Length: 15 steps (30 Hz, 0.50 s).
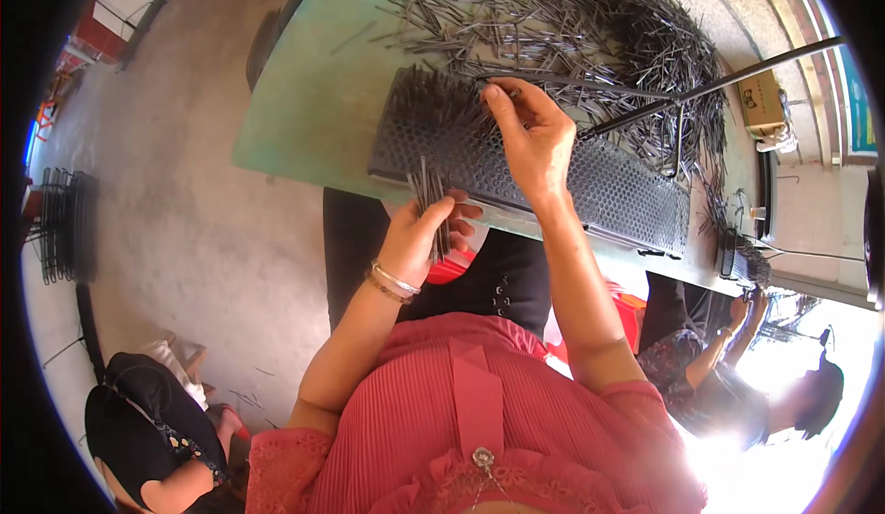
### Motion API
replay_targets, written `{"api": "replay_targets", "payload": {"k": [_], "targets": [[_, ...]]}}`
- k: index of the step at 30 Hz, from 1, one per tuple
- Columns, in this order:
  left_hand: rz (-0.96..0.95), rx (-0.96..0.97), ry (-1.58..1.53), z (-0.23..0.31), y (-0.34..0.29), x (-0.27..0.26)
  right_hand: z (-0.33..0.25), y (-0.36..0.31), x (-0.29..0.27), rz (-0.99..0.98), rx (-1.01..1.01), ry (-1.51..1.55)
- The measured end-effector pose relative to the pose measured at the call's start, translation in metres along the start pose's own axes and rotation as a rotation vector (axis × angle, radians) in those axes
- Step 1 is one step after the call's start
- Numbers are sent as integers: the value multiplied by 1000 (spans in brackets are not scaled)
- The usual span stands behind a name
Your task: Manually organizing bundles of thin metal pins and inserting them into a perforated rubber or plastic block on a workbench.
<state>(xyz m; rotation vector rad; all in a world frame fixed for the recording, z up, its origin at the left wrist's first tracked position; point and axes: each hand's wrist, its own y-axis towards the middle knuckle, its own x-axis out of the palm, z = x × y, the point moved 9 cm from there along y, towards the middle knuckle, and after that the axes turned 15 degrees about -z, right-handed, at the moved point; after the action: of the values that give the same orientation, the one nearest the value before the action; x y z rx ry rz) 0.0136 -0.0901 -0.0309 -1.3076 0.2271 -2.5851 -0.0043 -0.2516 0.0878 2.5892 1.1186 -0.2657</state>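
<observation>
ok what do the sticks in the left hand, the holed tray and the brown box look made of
Sticks: perhaps metal, thin and straight with a greyish sheen; stiff plastic is possible.
Tray: black, semi-matt, evenly holed; plastic or coated metal, I can't tell.
Box: likely cardboard, matt brown with flat faces.

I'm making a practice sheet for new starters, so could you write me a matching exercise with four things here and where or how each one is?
Column one
1. Left hand
2. Right hand
3. Loose rods
4. Box

Column two
A. Brown, toward the picture's right side
B. Holding a bundle of thin dark rods
C. Heaped on the green tabletop, beyond the perforated tray
D. Over the perforated tray

Pairs: 1-B, 2-D, 3-C, 4-A
</observation>
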Motion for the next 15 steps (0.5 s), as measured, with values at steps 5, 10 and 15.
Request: {"api": "replay_targets", "payload": {"k": [5,10,15], "targets": [[-9,19,-102,-7,2,-8,16,3,3,41,-49,-52],[31,-50,-103,-3,-7,-4,16,-2,2,83,-82,-61],[29,-116,-36,-5,-10,-10,4,-4,2,107,-120,-184]]}}
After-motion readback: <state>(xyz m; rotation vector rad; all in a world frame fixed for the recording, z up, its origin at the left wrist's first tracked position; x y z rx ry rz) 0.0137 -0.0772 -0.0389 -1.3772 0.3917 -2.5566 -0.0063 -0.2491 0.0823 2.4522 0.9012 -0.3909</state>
